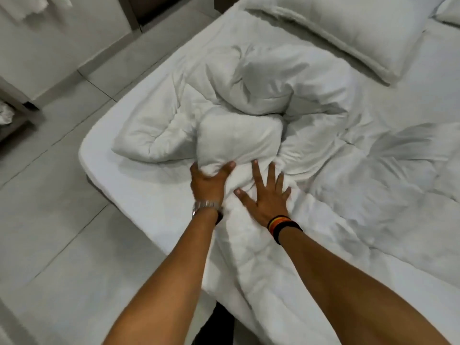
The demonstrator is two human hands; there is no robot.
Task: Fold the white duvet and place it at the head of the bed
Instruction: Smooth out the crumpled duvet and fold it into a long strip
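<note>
The white duvet [273, 100] lies crumpled in a loose heap across the middle of the bed [139, 185], spreading to the right and down toward me. My left hand [207, 181], with a metal watch on the wrist, grips a bunched fold of the duvet near the bed's left edge. My right hand [267, 195], with a striped wristband, lies flat on the duvet just beside it, fingers spread and holding nothing.
A white pillow [353, 28] lies at the head of the bed, top right, with part of a second pillow [450, 9] beyond it. Pale tiled floor [62, 220] runs along the bed's left side. Furniture stands at the far left.
</note>
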